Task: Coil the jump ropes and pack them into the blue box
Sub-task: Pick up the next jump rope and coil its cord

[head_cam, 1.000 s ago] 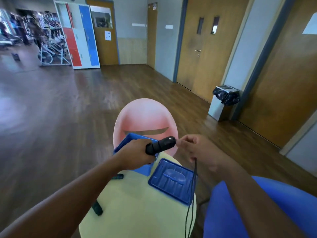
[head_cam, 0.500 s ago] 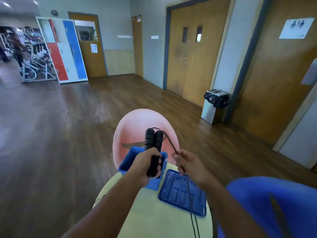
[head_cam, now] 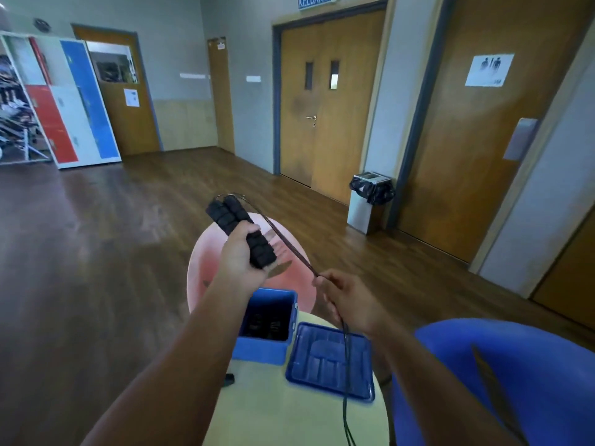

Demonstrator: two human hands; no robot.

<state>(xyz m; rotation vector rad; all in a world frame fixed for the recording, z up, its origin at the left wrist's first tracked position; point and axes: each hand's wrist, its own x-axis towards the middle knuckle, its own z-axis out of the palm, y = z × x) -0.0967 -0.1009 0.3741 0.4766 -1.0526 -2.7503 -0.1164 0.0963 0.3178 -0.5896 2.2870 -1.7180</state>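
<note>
Gripping both black foam handles (head_cam: 240, 231) side by side, the left hand (head_cam: 239, 256) has its fingers wrapped round their lower half and holds them raised and tilted above the open blue box (head_cam: 263, 349). The cord (head_cam: 283, 244) leaves the top ends of the handles, arcs over and runs down to the right hand (head_cam: 347, 302), which is closed on it, thumb and fingers pinching the doubled strands. Below that hand the strands hang past the blue lid (head_cam: 328, 360) and off the near edge of the pale yellow table (head_cam: 289, 416); where they end is out of view.

The box stands on the table's far side, just in front of a pink chair back (head_cam: 206, 265), with the lid lying flat beside it on the right. Dark shapes sit at the bottom of the box, probably ropes already packed, though they are too dim to tell. A small black object (head_cam: 229, 378) lies on the table near the box's left corner.

The cord looks thin, limp and light, so it will likely sag and tangle unless kept under slight tension; it may also spring open once released. The ridged foam handles look soft and easy to grip, and probably carry most of the weight. Taking hold at the handles as an anchor and guiding the cord close to them seems the surest way to wind it.
</note>
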